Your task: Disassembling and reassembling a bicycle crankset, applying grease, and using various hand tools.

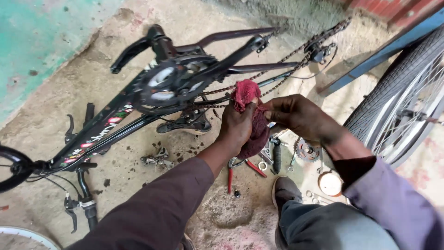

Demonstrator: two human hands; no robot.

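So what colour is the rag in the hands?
Dark red, a bit pinkish. The rag shows best in the head view, held by both hands.

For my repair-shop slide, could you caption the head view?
Both hands, left hand and right hand, grip a red rag beside an upturned bicycle frame's chain.

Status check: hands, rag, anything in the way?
Left hand and right hand both grip the red rag. Rag beside bike chain. Nothing blocking.

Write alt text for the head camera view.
Both hands, left hand and right hand, hold a dark red rag beside the chain of a black bicycle frame lying on concrete. Red-handled pliers and small parts lie below; a wheel stands right.
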